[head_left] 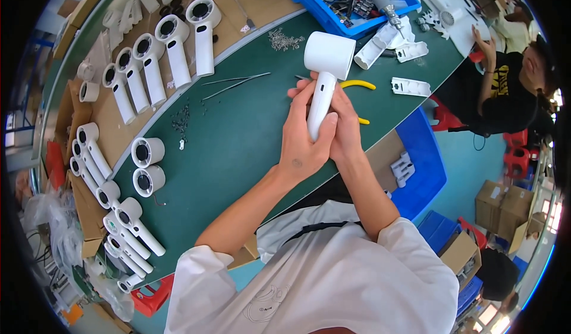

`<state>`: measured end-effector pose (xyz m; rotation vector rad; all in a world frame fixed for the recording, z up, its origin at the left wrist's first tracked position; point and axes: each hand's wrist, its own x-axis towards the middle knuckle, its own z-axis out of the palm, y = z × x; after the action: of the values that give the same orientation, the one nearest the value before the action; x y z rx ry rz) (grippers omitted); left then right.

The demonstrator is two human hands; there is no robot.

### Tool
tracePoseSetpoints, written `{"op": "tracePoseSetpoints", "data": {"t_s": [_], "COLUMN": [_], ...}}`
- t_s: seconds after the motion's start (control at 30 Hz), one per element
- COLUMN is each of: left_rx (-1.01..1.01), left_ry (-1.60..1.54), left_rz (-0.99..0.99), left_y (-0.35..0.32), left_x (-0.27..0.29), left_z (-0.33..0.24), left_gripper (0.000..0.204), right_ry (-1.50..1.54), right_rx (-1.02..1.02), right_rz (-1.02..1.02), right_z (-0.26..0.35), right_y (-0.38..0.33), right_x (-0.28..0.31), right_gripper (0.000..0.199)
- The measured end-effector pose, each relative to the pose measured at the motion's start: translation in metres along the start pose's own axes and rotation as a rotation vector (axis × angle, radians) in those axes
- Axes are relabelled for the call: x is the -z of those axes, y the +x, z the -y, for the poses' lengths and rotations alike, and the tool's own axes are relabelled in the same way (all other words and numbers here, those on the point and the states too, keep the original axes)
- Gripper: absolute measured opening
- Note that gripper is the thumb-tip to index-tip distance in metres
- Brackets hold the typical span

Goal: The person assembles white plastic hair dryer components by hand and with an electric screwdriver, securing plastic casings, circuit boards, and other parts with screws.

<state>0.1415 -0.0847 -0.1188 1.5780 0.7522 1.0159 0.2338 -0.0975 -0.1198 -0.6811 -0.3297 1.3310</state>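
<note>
Over the green bench I hold a white handheld fan (pixel 328 56), shaped like a small hair dryer, with its round head pointing away from me. A small dark window sits on its handle. My left hand (pixel 302 133) is closed round the handle from the left, its thumb along the lower end. From the right, my right hand (pixel 346 120) wraps the same handle. Yellow-handled pliers (pixel 360 84) lie partly hidden beside my right hand. Tweezers (pixel 237 85) rest on the bench to the left of my hands.
Two separate fan heads (pixel 147 152) and several white fans (pixel 175 43) stand or lie to the left. Small screws (pixel 284 39) are heaped at the far side, near a blue parts bin (pixel 351 32). White shell pieces (pixel 410 87) lie right. A co-worker (pixel 505 90) sits beyond.
</note>
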Motion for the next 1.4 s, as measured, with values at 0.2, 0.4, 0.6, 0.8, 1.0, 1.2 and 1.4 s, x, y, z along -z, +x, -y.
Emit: {"op": "tracePoseSetpoints", "data": {"t_s": [0.2,0.4,0.6,0.8,1.0,1.2,1.4], "left_rx": [-0.047,0.16,0.223,0.212,0.193,0.289,0.21], "left_ry": [-0.173,-0.441,-0.623,-0.656,-0.568,-0.481,-0.316], "left_rz": [0.028,0.074,0.048,0.048,0.024,-0.015,-0.024], "left_y": [0.004,0.004,0.001,-0.016,-0.023,-0.024,-0.027], "left_x": [0.008,0.018,0.024,0.038,0.042,0.042,0.044], "left_z": [0.005,0.0,0.002,-0.004,-0.009,-0.005,-0.001], "left_gripper": [0.046,0.038,0.026,0.025,0.027,0.033,0.047], "right_ry": [-0.01,-0.066,-0.211,-0.306,-0.257,-0.243,-0.204], "right_rx": [0.066,0.035,0.019,-0.092,-0.191,-0.2,-0.153], "right_rz": [0.015,-0.013,0.059,0.145,0.168,0.175,0.154], "right_z": [-0.003,-0.004,-0.004,-0.002,-0.01,-0.008,-0.01], "right_y": [-0.003,-0.004,-0.006,-0.013,-0.005,-0.004,-0.005], "right_x": [0.002,0.014,0.008,-0.004,0.016,0.0,-0.005], "right_gripper": [0.04,0.037,0.029,0.028,0.033,0.044,0.055]}}
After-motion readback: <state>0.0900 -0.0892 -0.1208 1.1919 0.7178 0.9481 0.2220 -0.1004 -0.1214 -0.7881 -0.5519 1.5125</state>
